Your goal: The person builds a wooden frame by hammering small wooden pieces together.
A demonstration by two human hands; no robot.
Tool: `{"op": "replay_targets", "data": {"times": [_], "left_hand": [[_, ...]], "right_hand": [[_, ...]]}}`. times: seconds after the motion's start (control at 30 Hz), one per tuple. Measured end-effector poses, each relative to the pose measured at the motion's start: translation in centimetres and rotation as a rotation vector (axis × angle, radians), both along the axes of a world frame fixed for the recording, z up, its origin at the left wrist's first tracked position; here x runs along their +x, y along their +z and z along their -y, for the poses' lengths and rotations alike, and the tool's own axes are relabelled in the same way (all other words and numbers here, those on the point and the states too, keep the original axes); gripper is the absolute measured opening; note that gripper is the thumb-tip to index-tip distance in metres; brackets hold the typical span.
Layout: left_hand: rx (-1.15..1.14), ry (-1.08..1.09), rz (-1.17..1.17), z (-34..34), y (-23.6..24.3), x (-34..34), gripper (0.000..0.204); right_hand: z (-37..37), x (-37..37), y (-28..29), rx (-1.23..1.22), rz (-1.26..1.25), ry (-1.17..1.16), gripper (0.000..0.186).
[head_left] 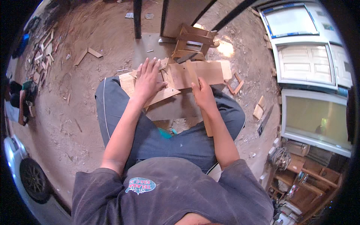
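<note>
My left hand (pixel 147 80) lies flat with its fingers stretched out on a small frame of pale wood pieces (pixel 163 98) across my lap. In my right hand (pixel 204 93) is a hammer (pixel 193 73), gripped round its long wooden handle. Its dark head points away from me, over the far edge of a flat wooden board (pixel 212 72). This board reaches from the pale frame out past my right knee. What lies under my left palm is hidden.
Just beyond the board stands a small assembled wooden frame (pixel 193 41), near dark metal posts (pixel 137 18). Wood scraps (pixel 45 52) litter the dirt floor at far left. White framed panels (pixel 305 63) line the right side. A car wheel (pixel 33 180) shows at lower left, another person (pixel 22 101) above it.
</note>
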State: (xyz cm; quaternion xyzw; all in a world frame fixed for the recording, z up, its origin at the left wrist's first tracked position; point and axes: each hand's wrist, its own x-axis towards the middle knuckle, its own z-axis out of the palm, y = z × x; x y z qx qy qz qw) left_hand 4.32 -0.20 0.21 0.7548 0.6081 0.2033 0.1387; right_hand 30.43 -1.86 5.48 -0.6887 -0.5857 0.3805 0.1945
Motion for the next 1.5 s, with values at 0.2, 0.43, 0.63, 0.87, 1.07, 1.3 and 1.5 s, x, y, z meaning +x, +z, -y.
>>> {"op": "replay_targets", "data": {"times": [0.2, 0.43, 0.63, 0.87, 1.07, 1.3, 1.5], "left_hand": [[-0.041, -0.066, -0.031, 0.0, 0.9, -0.8, 0.106], [0.07, 0.061, -0.053, 2.1, 0.7, 0.9, 0.102], [0.125, 0.165, -0.124, 3.6, -0.4, 3.7, 0.093], [0.068, 0.142, -0.128, 3.5, 0.0, 4.1, 0.093], [0.071, 0.149, -0.16, 3.6, 0.1, 4.1, 0.093], [0.086, 0.093, -0.128, 3.7, 0.9, 4.0, 0.096], [0.126, -0.062, -0.217, 4.0, 2.8, 4.2, 0.094]], "right_hand": [[-0.3, 0.7, -0.9, -0.054, -0.034, -0.025, 0.042], [-0.5, 0.9, -1.9, 0.123, -0.004, 0.077, 0.033], [-2.9, -1.5, 6.5, 0.214, -0.112, 0.242, 0.032], [-4.0, -0.6, 3.4, 0.368, 0.208, 0.474, 0.024], [-4.0, 0.6, 0.7, 0.39, 0.239, 0.488, 0.025], [-4.8, 0.6, 2.4, 0.353, 0.118, 0.311, 0.031], [-5.8, 1.5, 2.1, 0.356, 0.075, 0.245, 0.031]]}}
